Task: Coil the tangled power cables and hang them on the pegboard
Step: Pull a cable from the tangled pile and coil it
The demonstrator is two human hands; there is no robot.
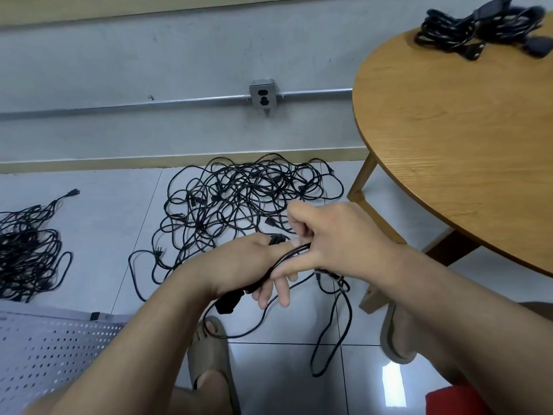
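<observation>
Round wooden worktop (449, 139), right: bears one coiled black bundle (478, 28) at its far edge, blurred.

Floor, centre, against the far wall: large tangled pile (245, 199) of black power cables, plugs scattered through it.

Floor, far left: second heap (27, 253) of black cables, one plug trailing out toward the far right.

Near left: white pegboard (45, 348), lying flat.

Far wall: metal socket (262, 95) on a conduit.

Item in work: one black cable (291, 251), held above the floor between both hands, near the middle. Long axis of the gathered part diagonal, from far right down to near left. Chunky black connector (226, 304) sticking out below the left wrist, pointing near left. Slack loops hanging from the right side down to the tiles beside the feet.

Left hand (248, 262): closed round the gathered strands.

Right hand (326, 238): pinching a strand at the fingertips, remaining fingers stretched out toward the near left.

Near edge: two tan sandals (209, 354).
</observation>
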